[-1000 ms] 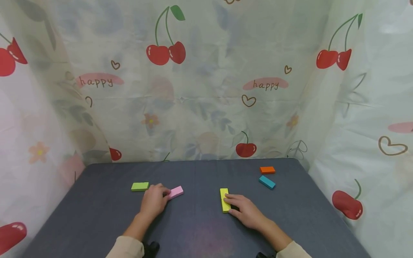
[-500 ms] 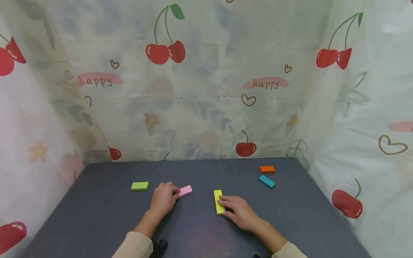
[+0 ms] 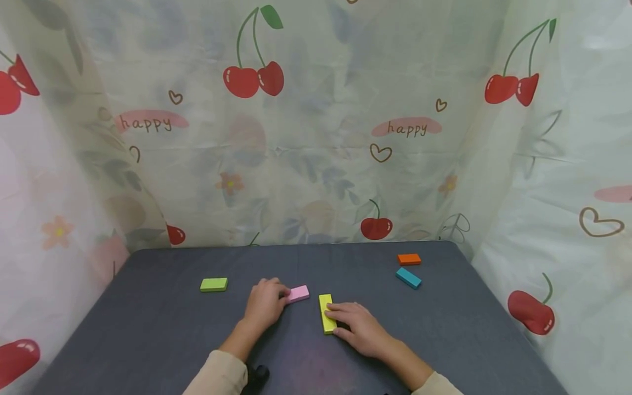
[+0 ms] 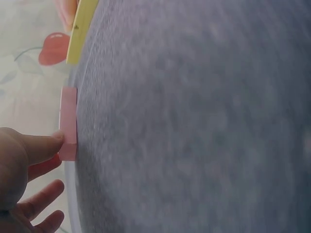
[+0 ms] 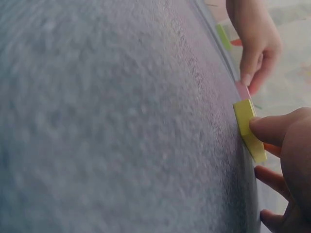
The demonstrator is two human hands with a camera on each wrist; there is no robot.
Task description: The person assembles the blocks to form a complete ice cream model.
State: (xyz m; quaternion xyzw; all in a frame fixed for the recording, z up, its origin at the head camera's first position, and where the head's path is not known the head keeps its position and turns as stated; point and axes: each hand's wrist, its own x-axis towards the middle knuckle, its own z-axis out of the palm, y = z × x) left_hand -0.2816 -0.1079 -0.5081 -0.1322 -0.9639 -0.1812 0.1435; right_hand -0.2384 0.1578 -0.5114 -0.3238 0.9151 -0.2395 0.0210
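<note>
On the dark grey table (image 3: 148, 329), the left hand (image 3: 265, 304) pinches a pink block (image 3: 299, 294) by its left end; just beside it, the right hand (image 3: 364, 330) grips a yellow block (image 3: 324, 305).

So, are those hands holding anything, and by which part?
Yes: the left hand pinches the pink block by its left end; the right hand holds the yellow block, fingers over its top, thumb against its side.
</note>
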